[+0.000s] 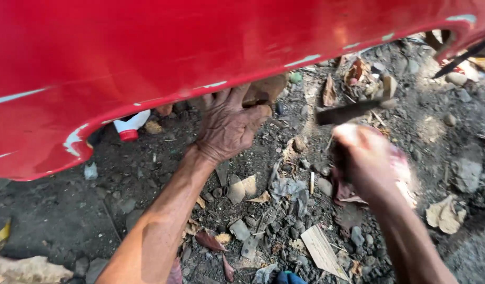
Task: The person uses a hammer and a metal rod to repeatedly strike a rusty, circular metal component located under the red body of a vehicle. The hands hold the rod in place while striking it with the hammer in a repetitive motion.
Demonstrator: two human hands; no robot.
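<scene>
A glossy red car body panel (163, 58) with chipped, whitish edges fills the top of the head view. My left hand (228, 125) reaches under its lower edge, fingers curled up behind the rim and pressing a brownish block (266, 89) against it. My right hand (364, 160), blurred by motion, grips the handle of a hammer; its dark metal head (345, 112) points left, a short way right of my left hand and just below the panel's edge.
Below lies dark dirt ground strewn with stones, dry leaves and scraps. A white bottle with a red cap (130, 126) sits under the panel at left. A pale wood piece (323, 251) lies near the bottom. A thin dark rod (463, 57) crosses the upper right.
</scene>
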